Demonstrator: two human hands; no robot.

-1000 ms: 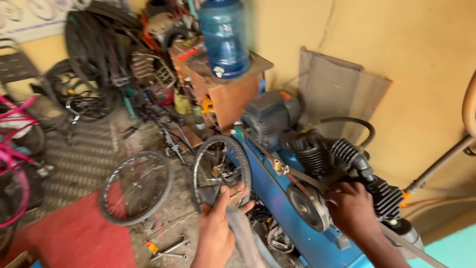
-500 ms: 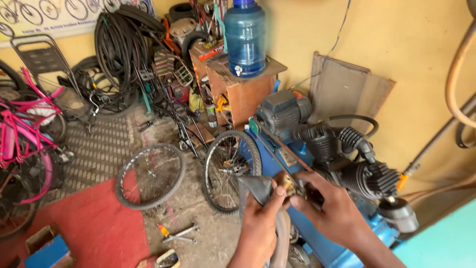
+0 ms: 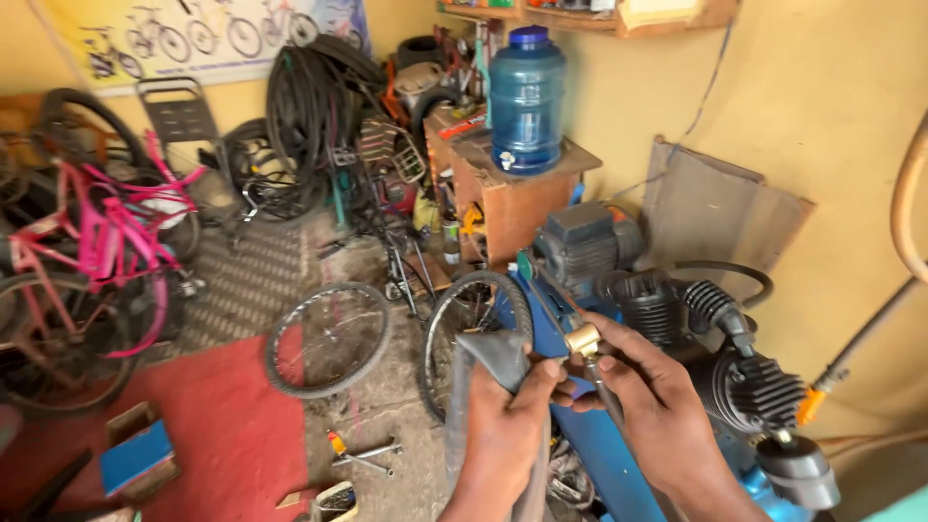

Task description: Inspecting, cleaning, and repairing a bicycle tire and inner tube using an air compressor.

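Lower centre of frame: my left hand [image 3: 505,418] has its grip closed around a grey inner tube [image 3: 491,356]. My right hand [image 3: 646,398] pinches a brass nozzle [image 3: 583,340] beside it, over the blue compressor [image 3: 619,445].

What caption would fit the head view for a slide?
Left hand holds a grey inner tube while right hand presses a brass nozzle to it, beside a blue compressor.

One head-worn view, looking steeply down and forward; hands [image 3: 580,406] close, workshop floor [image 3: 387,416] beyond
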